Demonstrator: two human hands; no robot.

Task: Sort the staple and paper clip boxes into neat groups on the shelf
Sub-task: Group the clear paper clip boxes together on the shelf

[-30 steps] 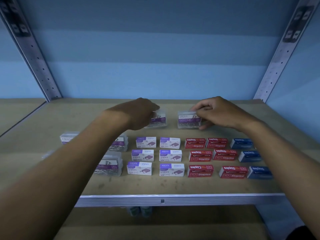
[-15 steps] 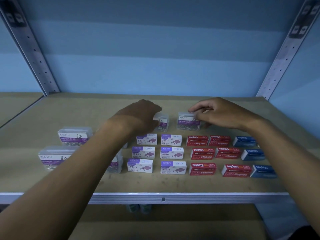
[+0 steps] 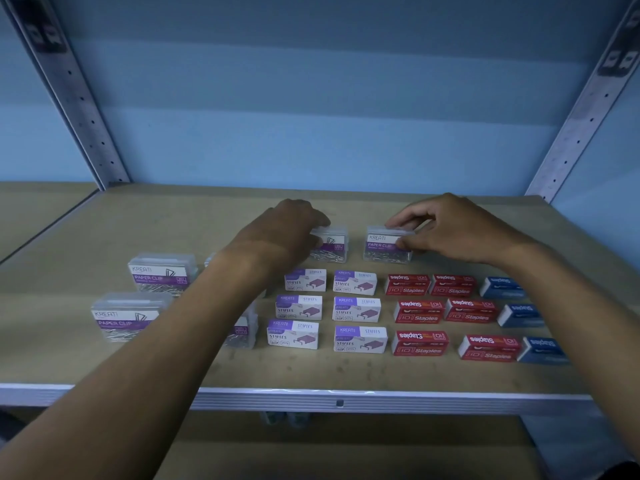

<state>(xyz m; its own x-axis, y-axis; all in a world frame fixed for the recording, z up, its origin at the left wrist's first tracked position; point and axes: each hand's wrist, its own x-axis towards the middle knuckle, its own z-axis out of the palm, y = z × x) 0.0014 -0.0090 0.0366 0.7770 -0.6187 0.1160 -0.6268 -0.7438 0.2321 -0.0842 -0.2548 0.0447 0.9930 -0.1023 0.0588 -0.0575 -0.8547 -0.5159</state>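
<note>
Blue back wall [image 3: 311, 133], 2 perforated uprights [image 3: 74, 98].

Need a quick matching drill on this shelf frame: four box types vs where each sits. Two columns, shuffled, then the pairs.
Things
1. red cardboard staple boxes
2. blue cardboard staple boxes
3. white-and-purple cardboard staple boxes
4. clear plastic paper clip box pinched by the right hand

Places
A. far right column
B. back row, behind the staple boxes
C. two columns in the middle
D. between the white-and-purple and the blue boxes

Pairs: 1-D, 2-A, 3-C, 4-B
</note>
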